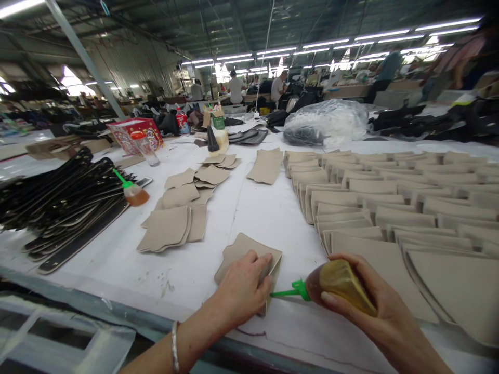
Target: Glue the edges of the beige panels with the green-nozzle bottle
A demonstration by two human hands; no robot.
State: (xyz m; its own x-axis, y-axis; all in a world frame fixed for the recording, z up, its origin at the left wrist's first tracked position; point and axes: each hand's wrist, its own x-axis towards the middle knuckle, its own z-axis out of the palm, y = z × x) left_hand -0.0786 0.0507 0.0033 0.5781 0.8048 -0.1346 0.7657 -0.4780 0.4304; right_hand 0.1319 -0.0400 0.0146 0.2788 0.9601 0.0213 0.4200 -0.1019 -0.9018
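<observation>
My right hand is wrapped round a squeeze bottle of amber liquid, tilted on its side. The tip of its green nozzle meets the right edge of a beige leather-like piece on the table. My left hand grips this piece near that edge, thumb and fingers pressed on it, hiding part of it. The edge looks folded, with a narrow gap. Left of my hands lies a loose pile of similar beige pieces. Long overlapping rows of folded beige pieces spread over the right side.
A stack of black straps lies at the left, beside a second green-tipped bottle. Farther back stand a clear cup, a red box and a plastic bag. The table's front edge runs below my arms. People work in the background.
</observation>
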